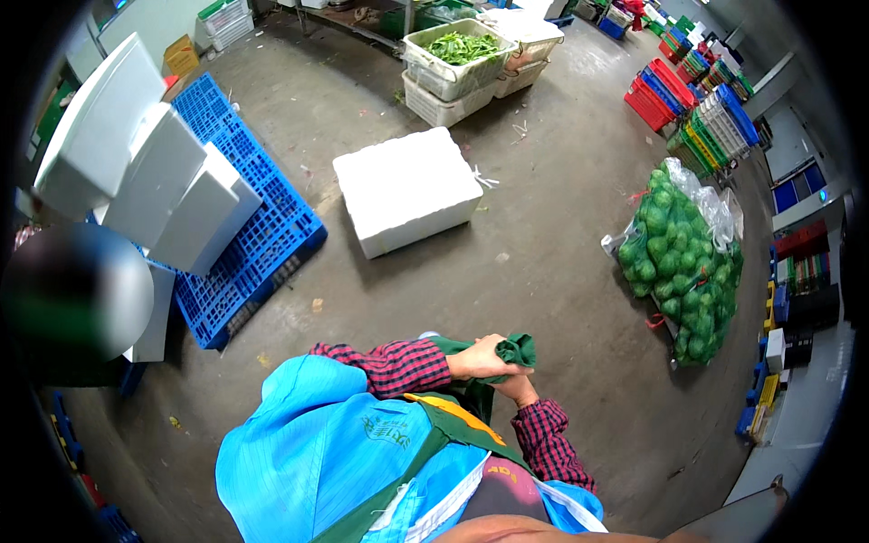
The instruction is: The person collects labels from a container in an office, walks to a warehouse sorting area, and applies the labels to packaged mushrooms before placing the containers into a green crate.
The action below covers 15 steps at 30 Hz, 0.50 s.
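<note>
My left hand (487,359) is closed around a bunched green cloth (518,348), which pokes out past the fingers. Just below it, my right hand (519,390) is pressed against the same bundle, its fingers partly hidden behind the left hand. More of the green fabric shows beside the left wrist; whether it belongs to the green apron (434,433) on my front I cannot tell. On the floor ahead lies a closed white foam box (407,185), apart from both hands.
Stacked foam boxes (154,185) lean on a blue pallet (272,195) at left. Mesh sacks of round green vegetables (679,262) stand at right. Beyond are a crate of leafy greens (460,50), colourful stacked crates (715,127) and, at far left, a blurred person (77,294).
</note>
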### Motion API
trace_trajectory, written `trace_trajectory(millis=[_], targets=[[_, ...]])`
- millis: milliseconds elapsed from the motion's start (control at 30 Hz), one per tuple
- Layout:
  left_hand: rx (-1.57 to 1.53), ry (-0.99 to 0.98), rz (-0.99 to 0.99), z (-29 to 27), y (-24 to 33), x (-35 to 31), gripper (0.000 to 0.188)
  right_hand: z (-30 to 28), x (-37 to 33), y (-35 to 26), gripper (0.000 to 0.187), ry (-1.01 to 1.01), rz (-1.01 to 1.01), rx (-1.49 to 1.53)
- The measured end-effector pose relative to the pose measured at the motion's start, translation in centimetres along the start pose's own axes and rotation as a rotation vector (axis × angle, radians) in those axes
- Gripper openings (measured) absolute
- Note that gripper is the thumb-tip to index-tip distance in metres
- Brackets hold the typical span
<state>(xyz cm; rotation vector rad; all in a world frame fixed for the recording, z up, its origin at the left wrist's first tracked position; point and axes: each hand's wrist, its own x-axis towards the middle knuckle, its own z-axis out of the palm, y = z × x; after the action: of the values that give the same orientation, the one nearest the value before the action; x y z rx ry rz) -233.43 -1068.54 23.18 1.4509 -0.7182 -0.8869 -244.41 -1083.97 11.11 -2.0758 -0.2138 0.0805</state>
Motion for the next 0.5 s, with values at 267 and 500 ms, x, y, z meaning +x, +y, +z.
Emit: trace_trajectory(millis=[267, 500], targets=[[-0.136, 0.261, -0.065, -8.0, 3.4, 34.1, 0.027, -18.1, 19.2, 11.3, 0.051, 0.438, 0.357, 0.445], [-0.306, 0.554, -0.105, -17.8, 9.2, 65.0, 0.015, -47.0, 41.2, 19.3, 0.066, -0.08, 0.29, 0.982]])
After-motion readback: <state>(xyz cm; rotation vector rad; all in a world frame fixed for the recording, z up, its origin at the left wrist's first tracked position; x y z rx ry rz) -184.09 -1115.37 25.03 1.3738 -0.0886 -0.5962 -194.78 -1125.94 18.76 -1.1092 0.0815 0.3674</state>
